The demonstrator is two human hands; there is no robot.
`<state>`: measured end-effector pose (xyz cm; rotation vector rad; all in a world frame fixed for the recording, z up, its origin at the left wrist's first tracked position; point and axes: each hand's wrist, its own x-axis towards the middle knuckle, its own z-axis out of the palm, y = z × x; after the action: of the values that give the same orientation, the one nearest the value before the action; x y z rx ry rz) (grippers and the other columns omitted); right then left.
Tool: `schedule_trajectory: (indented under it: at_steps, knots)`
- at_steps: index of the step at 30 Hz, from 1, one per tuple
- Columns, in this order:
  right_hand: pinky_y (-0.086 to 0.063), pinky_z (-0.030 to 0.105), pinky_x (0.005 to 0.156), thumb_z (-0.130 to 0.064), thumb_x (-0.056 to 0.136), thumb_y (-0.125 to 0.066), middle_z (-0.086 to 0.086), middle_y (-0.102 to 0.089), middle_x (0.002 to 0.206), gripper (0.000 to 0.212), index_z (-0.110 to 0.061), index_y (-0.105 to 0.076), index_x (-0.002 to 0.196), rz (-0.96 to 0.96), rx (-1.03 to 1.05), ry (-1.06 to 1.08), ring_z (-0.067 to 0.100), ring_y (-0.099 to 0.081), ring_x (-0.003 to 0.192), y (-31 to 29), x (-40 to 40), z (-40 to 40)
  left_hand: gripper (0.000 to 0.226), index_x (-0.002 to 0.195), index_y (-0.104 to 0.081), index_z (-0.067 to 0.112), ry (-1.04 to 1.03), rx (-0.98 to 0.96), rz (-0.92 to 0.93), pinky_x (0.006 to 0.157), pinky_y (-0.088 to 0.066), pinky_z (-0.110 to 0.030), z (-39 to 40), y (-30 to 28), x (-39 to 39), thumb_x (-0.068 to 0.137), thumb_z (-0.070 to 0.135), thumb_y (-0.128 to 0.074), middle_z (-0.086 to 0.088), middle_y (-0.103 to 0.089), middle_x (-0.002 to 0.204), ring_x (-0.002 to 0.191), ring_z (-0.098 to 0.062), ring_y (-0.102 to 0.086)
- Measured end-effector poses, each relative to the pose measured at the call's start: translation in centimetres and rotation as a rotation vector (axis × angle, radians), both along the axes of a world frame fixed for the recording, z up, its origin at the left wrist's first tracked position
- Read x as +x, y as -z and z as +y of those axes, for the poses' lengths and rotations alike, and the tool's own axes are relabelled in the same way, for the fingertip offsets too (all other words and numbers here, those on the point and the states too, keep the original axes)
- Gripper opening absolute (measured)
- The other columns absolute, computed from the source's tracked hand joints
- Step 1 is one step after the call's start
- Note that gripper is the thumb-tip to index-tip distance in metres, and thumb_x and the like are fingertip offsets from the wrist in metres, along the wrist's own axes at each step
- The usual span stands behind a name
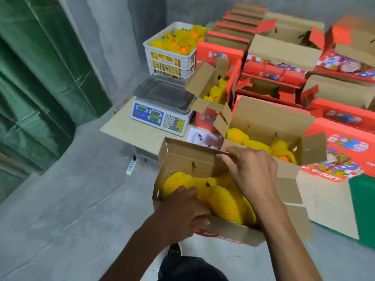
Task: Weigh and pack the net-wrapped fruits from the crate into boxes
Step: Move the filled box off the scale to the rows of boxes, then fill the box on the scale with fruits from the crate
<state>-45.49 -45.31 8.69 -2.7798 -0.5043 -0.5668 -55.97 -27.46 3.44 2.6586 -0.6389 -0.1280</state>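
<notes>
An open cardboard box [182, 157] sits nearest me, filled with fruits in yellow foam net [227, 201]. My left hand [182, 211] grips the box's near flap at its left front corner, thumb side against the netted fruit. My right hand [251, 169] reaches over the fruits and pinches the edge of the far flap. A white plastic crate [162, 61] holding more netted fruits stands at the back, behind a digital scale [162, 102] whose steel pan is bare.
Several red printed boxes, some open and holding netted fruits [263, 126], crowd the right side. The scale rests on a pale low table [129, 128]. A power strip [130, 165] and its cable lie on the grey floor. A green curtain [30, 78] hangs at left.
</notes>
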Motion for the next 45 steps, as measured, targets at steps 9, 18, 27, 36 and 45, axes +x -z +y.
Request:
schedule_trajectory:
  at_steps: [9,18,27,36,45]
  knots:
    - [-0.038,0.030,0.063,-0.055,0.093,-0.064,0.002,-0.077,0.083,0.028,-0.031,-0.078,0.100,0.049,0.112,-0.159,0.031,-0.071,0.087,-0.3,10.6,17.6,0.031,0.112,-0.071,0.032,-0.146,0.122,0.097,0.091,-0.028,-0.030,17.4,-1.4,8.3,0.103,0.047,-0.047,0.001,-0.061,0.114,0.116,-0.017,-0.046]
    - [-0.035,0.031,0.065,-0.054,0.095,-0.062,0.003,-0.075,0.078,0.030,-0.028,-0.077,0.099,-0.022,0.087,-0.097,0.031,-0.071,0.083,-2.1,21.4,30.8,0.033,0.111,-0.072,0.034,-0.153,0.124,0.086,0.098,-0.042,-0.039,31.6,-2.3,20.4,0.099,0.055,-0.049,0.002,-0.057,0.116,0.112,-0.019,-0.050]
    - [-0.029,0.032,0.062,-0.055,0.096,-0.061,0.010,-0.075,0.085,0.034,-0.025,-0.077,0.101,-0.119,0.043,0.068,0.038,-0.069,0.089,-5.5,31.7,38.7,0.022,0.073,-0.065,0.018,0.149,-0.059,-0.200,0.073,-0.039,-0.038,40.7,-5.7,33.7,0.094,0.021,-0.064,0.000,-0.060,0.070,0.081,-0.017,-0.036]
    - [-0.038,0.035,0.065,-0.058,0.097,-0.055,0.009,-0.075,0.091,0.036,-0.030,-0.074,0.111,-0.095,0.004,0.078,0.039,-0.068,0.095,-4.8,42.3,42.0,0.025,0.071,-0.068,0.017,0.113,-0.135,-0.090,0.076,-0.043,-0.043,43.2,-4.5,44.2,0.095,0.024,-0.067,0.009,-0.050,0.065,0.081,-0.018,-0.042]
    - [-0.046,0.037,0.065,-0.057,0.097,-0.057,0.011,-0.074,0.089,0.035,-0.028,-0.074,0.108,-0.028,-0.028,0.131,0.040,-0.068,0.092,-2.7,47.7,38.8,0.031,0.066,-0.055,0.031,0.109,-0.183,-0.008,0.074,-0.044,-0.043,40.0,-2.8,49.9,0.092,0.030,-0.071,0.007,-0.044,0.064,0.081,-0.018,-0.044]
